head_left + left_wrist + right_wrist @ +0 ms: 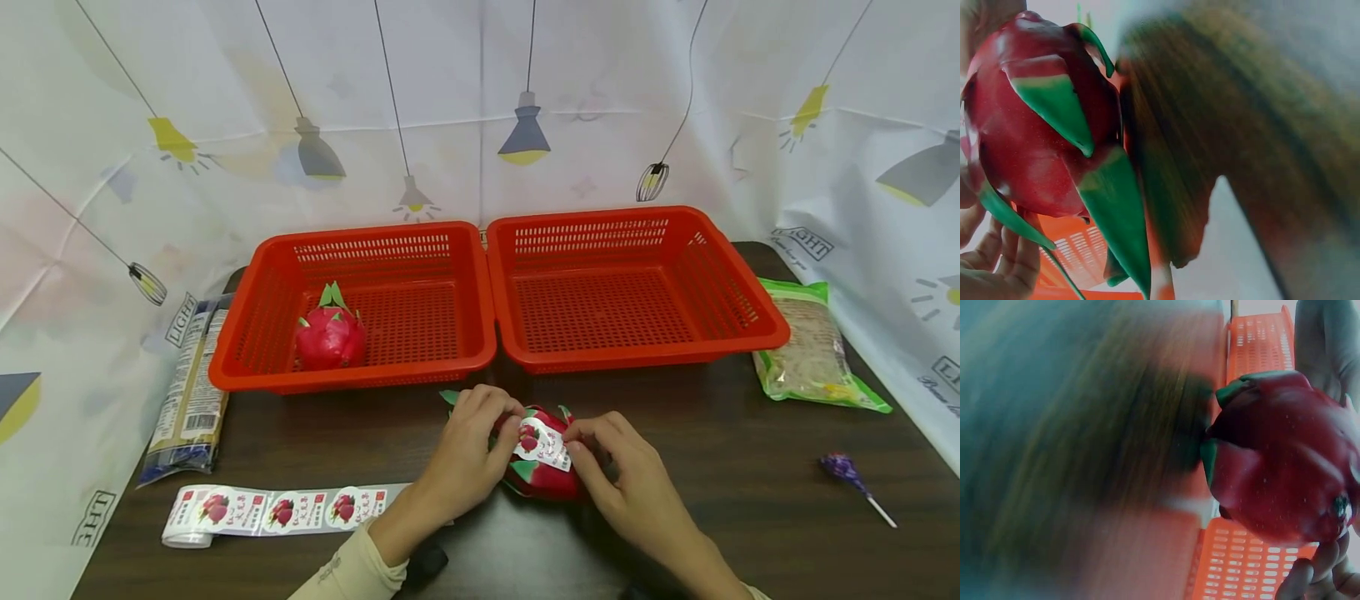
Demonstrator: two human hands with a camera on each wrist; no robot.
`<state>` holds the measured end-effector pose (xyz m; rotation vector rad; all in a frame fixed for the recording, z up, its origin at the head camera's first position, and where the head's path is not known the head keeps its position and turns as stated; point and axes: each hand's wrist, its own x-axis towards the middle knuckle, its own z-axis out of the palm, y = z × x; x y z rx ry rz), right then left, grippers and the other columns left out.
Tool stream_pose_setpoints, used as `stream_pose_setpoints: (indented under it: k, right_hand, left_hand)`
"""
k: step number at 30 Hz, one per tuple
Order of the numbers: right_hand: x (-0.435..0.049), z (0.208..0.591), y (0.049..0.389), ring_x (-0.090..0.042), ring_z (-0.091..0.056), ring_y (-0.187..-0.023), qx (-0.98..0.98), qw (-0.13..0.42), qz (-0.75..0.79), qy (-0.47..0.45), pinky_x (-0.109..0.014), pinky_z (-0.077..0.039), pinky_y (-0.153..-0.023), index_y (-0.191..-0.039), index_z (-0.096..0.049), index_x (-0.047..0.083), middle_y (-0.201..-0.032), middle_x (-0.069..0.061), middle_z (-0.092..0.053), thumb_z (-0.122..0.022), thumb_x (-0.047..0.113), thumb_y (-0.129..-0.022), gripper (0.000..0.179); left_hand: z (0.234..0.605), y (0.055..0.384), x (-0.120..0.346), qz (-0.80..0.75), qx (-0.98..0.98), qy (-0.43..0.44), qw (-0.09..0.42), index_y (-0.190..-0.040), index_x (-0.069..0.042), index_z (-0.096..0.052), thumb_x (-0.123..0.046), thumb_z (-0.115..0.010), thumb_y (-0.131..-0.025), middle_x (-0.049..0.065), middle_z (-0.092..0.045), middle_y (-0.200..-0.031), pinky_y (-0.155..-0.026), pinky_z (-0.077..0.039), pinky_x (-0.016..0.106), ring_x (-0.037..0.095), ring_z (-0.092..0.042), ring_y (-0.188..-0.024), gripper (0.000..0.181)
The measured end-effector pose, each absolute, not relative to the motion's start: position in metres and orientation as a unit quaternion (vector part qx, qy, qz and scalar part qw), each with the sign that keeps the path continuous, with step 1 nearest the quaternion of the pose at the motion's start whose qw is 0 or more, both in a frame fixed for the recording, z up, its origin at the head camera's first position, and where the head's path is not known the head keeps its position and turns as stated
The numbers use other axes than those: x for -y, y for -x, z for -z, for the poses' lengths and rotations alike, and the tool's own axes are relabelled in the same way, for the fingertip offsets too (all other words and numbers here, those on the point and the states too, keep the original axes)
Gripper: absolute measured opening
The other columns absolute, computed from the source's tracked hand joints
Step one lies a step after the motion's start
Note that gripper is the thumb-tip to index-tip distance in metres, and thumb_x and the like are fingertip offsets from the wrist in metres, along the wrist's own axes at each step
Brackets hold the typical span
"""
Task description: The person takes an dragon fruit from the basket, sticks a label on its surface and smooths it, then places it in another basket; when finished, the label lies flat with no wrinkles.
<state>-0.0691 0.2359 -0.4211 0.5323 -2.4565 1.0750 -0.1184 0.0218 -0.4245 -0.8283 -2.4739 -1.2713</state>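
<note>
A red dragon fruit (551, 483) with green-tipped scales lies on the table in front of the baskets. Across its top is a white sticker (549, 448) printed with a picture of the fruit. My left hand (476, 437) pinches the sticker's left edge, thumb and forefinger close against the fruit. At the opposite edge, my right hand (626, 475) pinches the sticker between thumb and forefinger. In the left wrist view the dragon fruit (1041, 137) shows its long green scales. The right wrist view has the fruit's red side (1279, 462), with fingertips (1316, 569) below it.
A strip of stickers (300, 510), rolled at its left end, lies left of my hands. Behind stand two red baskets, the left basket (405, 367) holding another dragon fruit (330, 337). Bagged goods (187, 400) lie left, a green-edged packet (806, 342) and lollipop (843, 471) right.
</note>
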Motion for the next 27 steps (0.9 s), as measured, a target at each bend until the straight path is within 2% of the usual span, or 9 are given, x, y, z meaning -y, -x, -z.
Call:
stream_pose_setpoints:
  k: [6,13,15,17,19,22,24,27]
  right_hand:
    - [-0.239,0.420,0.068,0.002,-0.048,-0.077,0.889,0.186,-0.373,-0.188,-0.019,-0.045,-0.061,-0.106,-0.067,0.023,-0.094,0.013,-0.053,-0.073,0.000,-0.089,0.029]
    - [-0.240,0.419,0.067,0.000,-0.049,-0.077,0.888,0.172,-0.381,-0.190,-0.021,-0.047,-0.062,-0.110,-0.066,0.024,-0.096,0.012,-0.054,-0.075,0.003,-0.088,0.031]
    - [-0.240,0.419,0.066,-0.003,-0.050,-0.077,0.888,0.167,-0.384,-0.190,-0.021,-0.047,-0.063,-0.111,-0.066,0.024,-0.096,0.012,-0.054,-0.076,0.004,-0.087,0.032]
    - [-0.241,0.418,0.066,-0.004,-0.051,-0.078,0.888,0.164,-0.385,-0.191,-0.021,-0.048,-0.063,-0.111,-0.066,0.023,-0.096,0.011,-0.054,-0.077,0.004,-0.087,0.033]
    - [-0.241,0.418,0.066,-0.005,-0.051,-0.078,0.888,0.161,-0.386,-0.192,-0.022,-0.048,-0.064,-0.112,-0.066,0.022,-0.096,0.011,-0.054,-0.077,0.004,-0.086,0.033]
    - [-0.242,0.418,0.066,-0.005,-0.051,-0.078,0.889,0.157,-0.385,-0.190,-0.023,-0.049,-0.064,-0.112,-0.065,0.022,-0.096,0.011,-0.054,-0.076,0.004,-0.087,0.032]
    - [-0.242,0.418,0.065,-0.004,-0.051,-0.078,0.891,0.151,-0.385,-0.186,-0.023,-0.050,-0.065,-0.112,-0.065,0.022,-0.096,0.011,-0.054,-0.076,0.005,-0.087,0.032]
    - [-0.243,0.419,0.065,-0.004,-0.051,-0.079,0.893,0.146,-0.384,-0.183,-0.023,-0.049,-0.065,-0.113,-0.065,0.022,-0.096,0.011,-0.054,-0.075,0.006,-0.088,0.031]
  left_hand:
    - [0.426,0.119,-0.020,0.444,0.838,0.288,0.130,-0.102,-0.012,-0.069,-0.004,-0.060,-0.097,0.002,-0.066,-0.109,-0.085,-0.050,0.032,0.019,-0.056,-0.101,0.012]
    - [0.425,0.119,-0.020,0.430,0.834,0.302,0.171,-0.102,-0.011,-0.069,-0.002,-0.060,-0.096,0.002,-0.067,-0.108,-0.084,-0.051,0.029,0.018,-0.057,-0.099,0.014]
    - [0.422,0.118,-0.020,0.418,0.832,0.317,0.183,-0.106,-0.010,-0.070,-0.005,-0.058,-0.098,0.003,-0.067,-0.112,-0.087,-0.052,0.030,0.018,-0.059,-0.104,0.014]
    - [0.418,0.117,-0.020,0.393,0.835,0.341,0.177,-0.116,-0.009,-0.068,-0.016,-0.057,-0.102,0.005,-0.066,-0.122,-0.097,-0.053,0.034,0.020,-0.059,-0.116,0.020]
    - [0.414,0.116,-0.019,0.351,0.851,0.365,0.141,-0.135,-0.008,-0.060,-0.036,-0.056,-0.103,0.006,-0.059,-0.141,-0.111,-0.048,0.041,0.023,-0.051,-0.135,0.043]
    - [0.409,0.114,-0.019,0.271,0.880,0.387,0.045,-0.159,-0.010,-0.033,-0.068,-0.057,-0.093,0.007,-0.031,-0.167,-0.126,-0.029,0.049,0.027,-0.023,-0.158,0.091]
    - [0.409,0.113,-0.018,0.227,0.894,0.386,-0.012,-0.164,-0.012,-0.015,-0.079,-0.060,-0.083,0.004,-0.013,-0.173,-0.128,-0.019,0.051,0.028,-0.007,-0.161,0.115]
    - [0.413,0.112,-0.019,0.192,0.903,0.381,-0.042,-0.164,-0.010,-0.006,-0.083,-0.067,-0.073,0.007,-0.003,-0.173,-0.129,-0.017,0.050,0.029,-0.001,-0.161,0.132]
